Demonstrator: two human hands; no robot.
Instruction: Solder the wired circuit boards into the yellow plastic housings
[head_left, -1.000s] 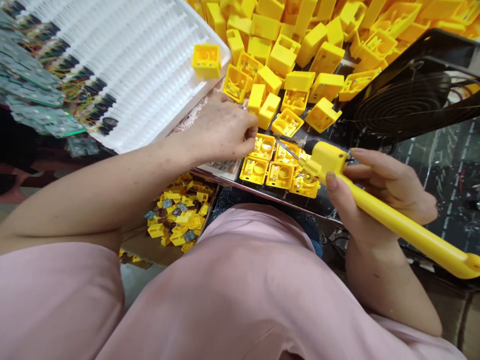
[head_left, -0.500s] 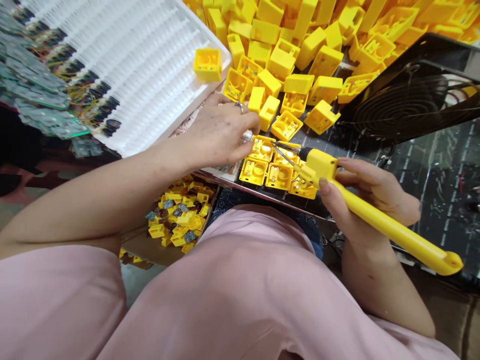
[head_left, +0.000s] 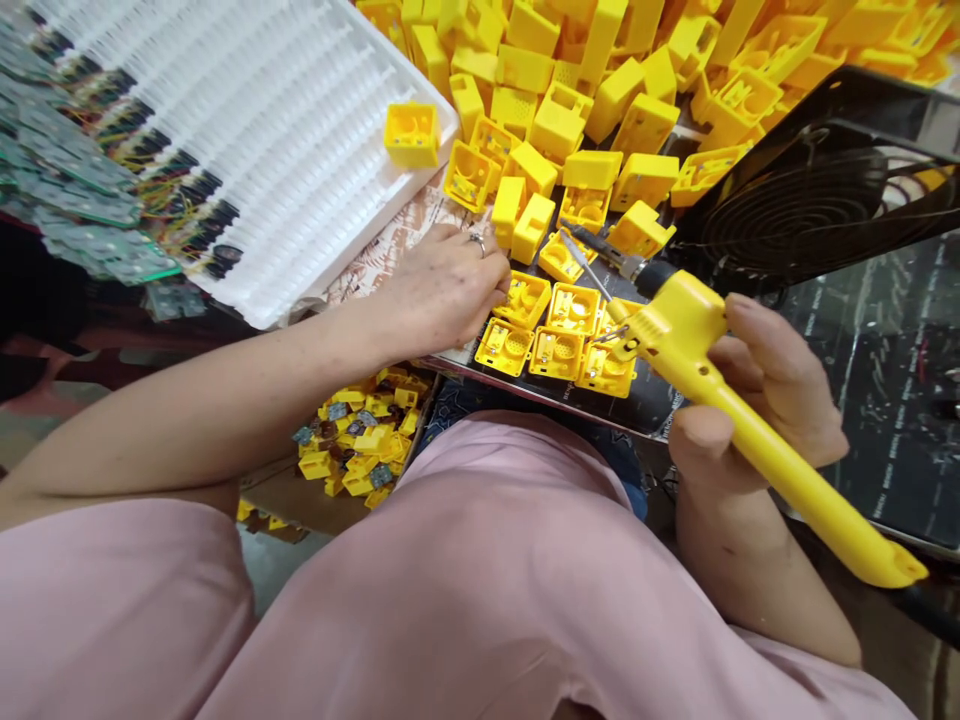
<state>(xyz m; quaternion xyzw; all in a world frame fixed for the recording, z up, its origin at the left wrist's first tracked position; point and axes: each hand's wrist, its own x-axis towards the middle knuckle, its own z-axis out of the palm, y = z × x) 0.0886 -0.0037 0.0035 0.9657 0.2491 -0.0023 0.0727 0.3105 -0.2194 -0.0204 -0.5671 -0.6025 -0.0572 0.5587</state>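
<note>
The person's right hand [head_left: 780, 390] is partly closed around the yellow soldering gun [head_left: 705, 340], thumb on the near side of the handle and fingers bent on the far side. The gun slants across the worktop [head_left: 847, 400], its metal tip and thin feed tube pointing up and left over a single open yellow case [head_left: 566, 257]. Just in front of that case, a block of open yellow cases [head_left: 556, 353] stands in two rows at the worktop's near edge, the gun's front partly covering its right side. The left hand [head_left: 450, 285], a ring on one finger, rests palm down with fingers curled beside the block's left end; its fingertips seem to touch the corner case, though whether they grip anything cannot be told. Behind lies a heap of yellow cases [head_left: 559, 120], with a black fan [head_left: 810, 200] to its right. At left, a white foam tray [head_left: 285, 130] carries wired green circuit boards [head_left: 82, 180] along one side and a lone yellow case [head_left: 412, 135] near its corner.
</note>
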